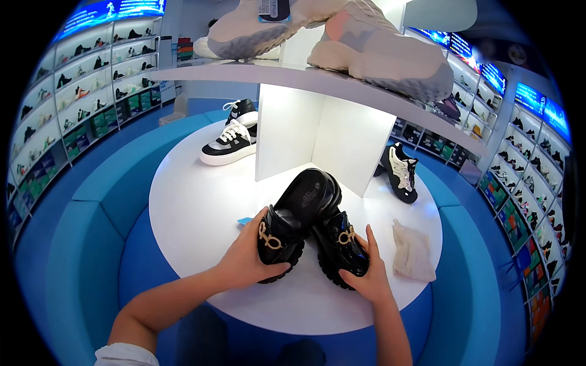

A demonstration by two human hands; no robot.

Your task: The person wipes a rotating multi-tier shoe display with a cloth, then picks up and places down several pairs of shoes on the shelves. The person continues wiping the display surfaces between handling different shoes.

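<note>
Two black glossy shoes with gold buckles and ridged soles are at the middle of a round white table. My left hand (247, 258) grips the left shoe (293, 219) around its toe part, with the thumb low on the front. That shoe's open heel end, with the insole showing, leans over the other one. My right hand (371, 272) holds the right shoe (341, 251) by its toe, fingers along the outer side and thumb at the front. The heels of the two shoes cross, while their toes point apart and towards me. A light blue tag (245, 221) lies beside the left shoe.
On the white table (192, 238), a beige cloth (413, 251) lies right of my right hand. Black-and-white sneakers (233, 142) stand back left, another sneaker (402, 171) back right. White upright panels (293, 132) hold a shelf (274, 75) with large pale sneakers (380, 59). A blue bench (87, 247) curves around.
</note>
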